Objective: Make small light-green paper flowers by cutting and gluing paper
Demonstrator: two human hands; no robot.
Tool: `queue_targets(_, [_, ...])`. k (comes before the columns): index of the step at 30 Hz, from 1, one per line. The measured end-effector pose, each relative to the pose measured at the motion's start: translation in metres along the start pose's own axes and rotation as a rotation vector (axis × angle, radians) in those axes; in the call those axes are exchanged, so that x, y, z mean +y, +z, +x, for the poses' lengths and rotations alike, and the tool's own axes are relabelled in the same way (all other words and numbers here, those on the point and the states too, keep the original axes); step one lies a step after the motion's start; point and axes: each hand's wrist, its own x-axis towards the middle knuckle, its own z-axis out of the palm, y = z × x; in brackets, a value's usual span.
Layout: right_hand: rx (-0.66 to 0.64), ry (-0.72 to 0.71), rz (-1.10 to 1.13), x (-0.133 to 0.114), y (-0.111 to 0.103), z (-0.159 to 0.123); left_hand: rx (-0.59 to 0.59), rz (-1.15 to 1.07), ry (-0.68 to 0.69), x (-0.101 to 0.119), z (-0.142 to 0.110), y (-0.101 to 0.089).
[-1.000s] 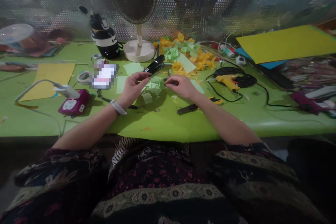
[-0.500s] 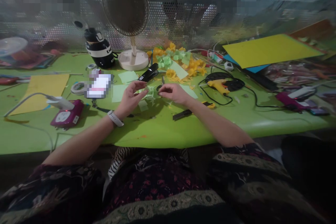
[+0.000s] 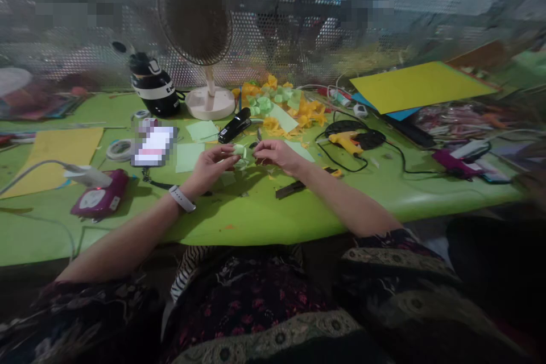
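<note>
My left hand [image 3: 210,166] and my right hand [image 3: 276,154] meet over the green table [image 3: 264,210], both pinching a small pale green folded paper piece [image 3: 240,152] between their fingertips. A white watch sits on my left wrist. Loose green paper bits lie just under the hands. A black stapler [image 3: 234,124] lies just beyond the hands. Behind it is a heap of yellow and green paper flowers [image 3: 281,108].
A desk fan [image 3: 200,40] and a black bottle [image 3: 153,88] stand at the back. A yellow glue gun [image 3: 347,141] with black cable lies right. A pink device [image 3: 96,199], tape roll [image 3: 119,149], green squares [image 3: 189,156], yellow sheets [image 3: 418,86] and a black cutter [image 3: 290,188] surround the hands.
My two hands have come closer together, closing on the green paper piece. The camera has tilted, shifting the table scene leftward and slightly down.
</note>
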Motion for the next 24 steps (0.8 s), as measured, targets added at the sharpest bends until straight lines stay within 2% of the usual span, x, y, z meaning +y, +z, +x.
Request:
queue_targets(6, [-0.018,0.004,0.084,0.0055,0.0006,0.0032,-0.012,0.01,-0.113,0.0021,-0.0021,0.0011])
queue_targets(14, [-0.024,0.021,0.124,0.0029,0.003,0.0007,-0.013,0.054,-0.106,0.0059,-0.002,0.0029])
queue_targets(19, [-0.035,0.024,0.135,0.0045,0.003,0.0011,-0.046,-0.022,-0.18,0.0056,-0.002,0.0035])
queue_targets(24, [-0.017,0.008,0.159,0.0069,0.002,0.0031,-0.06,-0.141,-0.198,0.0086,-0.003,0.003])
